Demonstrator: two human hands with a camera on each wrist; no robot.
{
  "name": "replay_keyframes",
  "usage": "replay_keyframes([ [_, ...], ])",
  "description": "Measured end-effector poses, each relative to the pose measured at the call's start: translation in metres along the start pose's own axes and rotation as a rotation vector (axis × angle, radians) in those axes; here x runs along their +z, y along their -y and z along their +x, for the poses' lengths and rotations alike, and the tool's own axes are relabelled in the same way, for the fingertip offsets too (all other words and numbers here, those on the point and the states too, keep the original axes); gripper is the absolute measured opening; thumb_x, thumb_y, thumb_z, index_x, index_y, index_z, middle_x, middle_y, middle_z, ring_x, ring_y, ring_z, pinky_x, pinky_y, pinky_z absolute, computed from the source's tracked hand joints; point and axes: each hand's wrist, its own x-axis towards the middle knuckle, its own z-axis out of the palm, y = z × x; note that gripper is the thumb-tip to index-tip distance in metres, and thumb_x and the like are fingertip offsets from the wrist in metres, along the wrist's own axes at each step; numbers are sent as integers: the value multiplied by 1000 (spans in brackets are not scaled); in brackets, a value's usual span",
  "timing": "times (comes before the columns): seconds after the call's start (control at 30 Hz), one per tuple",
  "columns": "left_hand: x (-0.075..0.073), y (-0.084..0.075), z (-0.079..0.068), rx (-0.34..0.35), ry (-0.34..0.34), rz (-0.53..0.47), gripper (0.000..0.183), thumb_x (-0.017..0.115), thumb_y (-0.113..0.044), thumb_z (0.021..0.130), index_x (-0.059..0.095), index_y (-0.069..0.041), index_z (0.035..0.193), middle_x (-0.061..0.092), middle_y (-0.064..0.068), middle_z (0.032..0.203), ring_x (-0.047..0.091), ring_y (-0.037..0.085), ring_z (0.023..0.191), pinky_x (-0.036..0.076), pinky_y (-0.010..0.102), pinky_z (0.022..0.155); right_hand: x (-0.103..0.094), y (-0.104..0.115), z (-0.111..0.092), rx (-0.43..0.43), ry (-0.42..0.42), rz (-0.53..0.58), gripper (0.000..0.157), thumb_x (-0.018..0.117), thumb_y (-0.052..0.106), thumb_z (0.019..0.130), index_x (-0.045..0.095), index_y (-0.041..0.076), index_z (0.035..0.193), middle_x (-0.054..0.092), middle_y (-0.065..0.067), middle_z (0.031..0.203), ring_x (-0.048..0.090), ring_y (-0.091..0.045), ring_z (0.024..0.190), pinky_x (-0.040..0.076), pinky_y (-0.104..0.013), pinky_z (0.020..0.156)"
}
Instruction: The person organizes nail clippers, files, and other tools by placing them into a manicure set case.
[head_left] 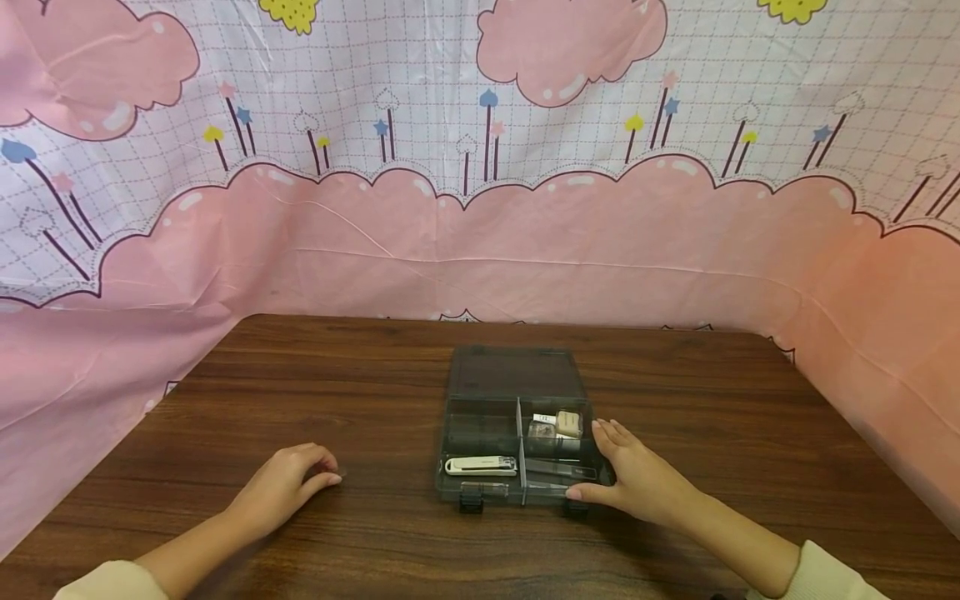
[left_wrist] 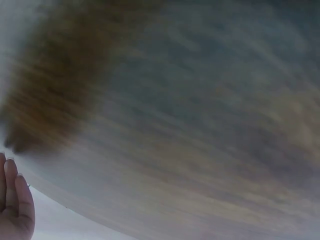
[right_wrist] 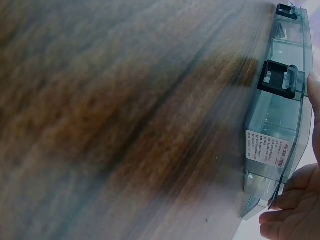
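Note:
A dark see-through plastic compartment box lies on the table, its lid folded back. My right hand holds the box at its right front corner, thumb on the front edge and fingers along the right side. In the right wrist view, the thumb is near a black latch. A white nail clipper lies in the front left compartment. Slim flat pieces are in the front right one, and small beige and clear squarish items behind them. My left hand rests left of the box, fingers loosely bent, holding nothing.
The brown wood-grain table extends around the box. A pink and white patterned cloth hangs behind the table and along its sides. A white printed label is on the box's front wall.

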Motion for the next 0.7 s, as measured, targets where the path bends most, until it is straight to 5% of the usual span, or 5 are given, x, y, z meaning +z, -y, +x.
replay_keyframes([
  [0.7, 7, -11, 14, 17, 9, -20, 8, 67, -13, 79, 63, -8, 83, 63, -4, 81, 60, 8, 71, 51, 16, 64, 2, -1, 0, -5, -15, -5, 102, 58, 67, 70, 36, -12, 131, 38, -30, 135, 33, -45, 127, 36, -56, 98],
])
